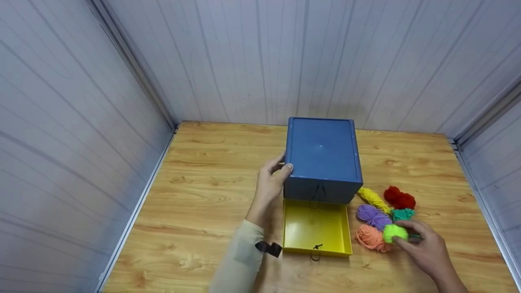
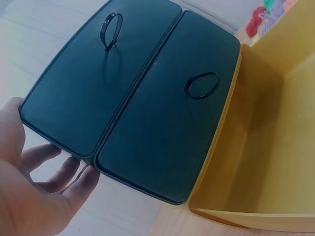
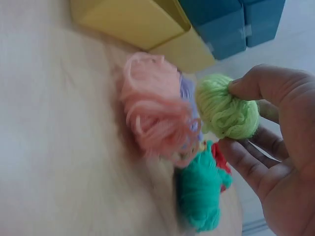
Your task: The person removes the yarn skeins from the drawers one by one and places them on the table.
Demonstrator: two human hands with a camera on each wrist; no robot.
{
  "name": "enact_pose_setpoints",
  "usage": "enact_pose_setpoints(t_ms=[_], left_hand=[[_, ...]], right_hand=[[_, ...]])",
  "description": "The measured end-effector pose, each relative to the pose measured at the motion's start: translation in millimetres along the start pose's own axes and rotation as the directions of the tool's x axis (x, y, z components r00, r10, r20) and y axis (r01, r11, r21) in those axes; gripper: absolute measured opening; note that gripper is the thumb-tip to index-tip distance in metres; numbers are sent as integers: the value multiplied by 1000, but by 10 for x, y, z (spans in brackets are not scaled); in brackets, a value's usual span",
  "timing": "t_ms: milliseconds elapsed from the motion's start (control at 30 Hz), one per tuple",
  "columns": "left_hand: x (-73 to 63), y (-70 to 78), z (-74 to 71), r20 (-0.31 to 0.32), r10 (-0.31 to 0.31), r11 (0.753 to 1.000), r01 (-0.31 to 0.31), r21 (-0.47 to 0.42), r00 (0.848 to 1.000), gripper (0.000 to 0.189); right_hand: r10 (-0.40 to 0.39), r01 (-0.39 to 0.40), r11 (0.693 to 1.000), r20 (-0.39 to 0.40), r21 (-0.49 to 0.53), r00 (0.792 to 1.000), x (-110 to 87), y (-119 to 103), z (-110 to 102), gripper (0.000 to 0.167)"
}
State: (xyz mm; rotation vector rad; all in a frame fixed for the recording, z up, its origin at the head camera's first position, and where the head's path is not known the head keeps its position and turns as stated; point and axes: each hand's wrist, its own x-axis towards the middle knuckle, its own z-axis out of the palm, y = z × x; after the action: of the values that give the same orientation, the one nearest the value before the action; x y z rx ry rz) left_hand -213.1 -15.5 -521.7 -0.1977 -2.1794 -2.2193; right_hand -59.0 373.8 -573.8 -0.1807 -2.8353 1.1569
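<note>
A blue drawer unit (image 1: 323,150) stands on the table with its yellow bottom drawer (image 1: 348,244) pulled out; nothing lies inside that drawer. My left hand (image 1: 270,179) rests against the unit's left side, thumb on the top edge. In the left wrist view, its spread fingertips touch the side beside two dark drawer fronts (image 2: 162,123) with black loop pulls. My right hand (image 1: 427,246) pinches a lime-green yarn ball (image 1: 395,233) between thumb and fingers. Close by lie peach yarn (image 1: 371,238), purple yarn (image 1: 372,215) and teal yarn (image 3: 199,191).
Yellow yarn (image 1: 374,199) and red yarn (image 1: 400,198) lie beside the unit's right front corner. The wooden table (image 1: 203,203) extends to both sides. Pale panel walls (image 1: 244,61) enclose it at the back, left and right.
</note>
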Motion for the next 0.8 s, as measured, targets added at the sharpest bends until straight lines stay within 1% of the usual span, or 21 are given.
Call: enact_pose_setpoints(t_ms=[233,433,533,633,800], left_hand=[[-3,3,5,-5,-2,1000,2,0,1000,51],[-2,14,4,-3,2,1000,-2,21,1000,51],[-1,16,5,-2,-3,1000,3,16,1000,51],[6,8,9,-5,-4,1000,4,12,1000,51],[6,1,8,-8,-5,1000,5,-14,1000,50]], right_hand=[[82,-83,996,-33,-13,996,-29,177,-27,48],[149,-149,989,-50,13,988,-69,339,-50,51],[195,-195,981,-35,15,980,-85,420,-62,55],[245,-245,969,-10,-7,969,-98,484,-73,59],[294,-293,955,38,-38,955,-106,543,-68,64]])
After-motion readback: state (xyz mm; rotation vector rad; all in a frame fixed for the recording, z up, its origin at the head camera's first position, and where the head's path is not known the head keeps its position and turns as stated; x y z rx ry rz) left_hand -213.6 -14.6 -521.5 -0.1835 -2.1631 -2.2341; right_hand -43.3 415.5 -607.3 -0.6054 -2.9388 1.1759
